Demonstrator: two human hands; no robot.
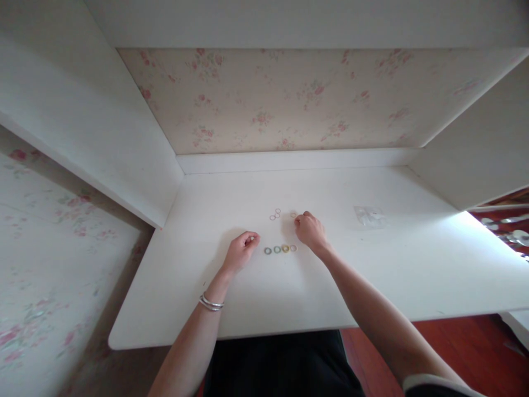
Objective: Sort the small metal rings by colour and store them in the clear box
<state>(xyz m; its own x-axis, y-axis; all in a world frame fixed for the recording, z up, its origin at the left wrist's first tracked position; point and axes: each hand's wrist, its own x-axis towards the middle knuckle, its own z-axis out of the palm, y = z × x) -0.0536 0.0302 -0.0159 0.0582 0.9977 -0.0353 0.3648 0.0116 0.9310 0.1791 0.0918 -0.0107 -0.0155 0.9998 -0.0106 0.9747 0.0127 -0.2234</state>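
Several small coloured rings (280,249) lie in a row on the white table (372,275) between my hands. Farther back lie a few thin loose rings (275,214). My left hand (241,250) rests just left of the row, fingers curled; whether it holds a ring I cannot tell. My right hand (309,230) rests just right of the row, its fingertips touching a small pale ring (293,215). A silver bangle (210,302) sits on my left wrist.
A small clear plastic bag (371,215) lies on the table to the right of my right hand. White panels wall in the table at left and right, with floral wallpaper (273,99) at the back. Red floor shows at lower right.
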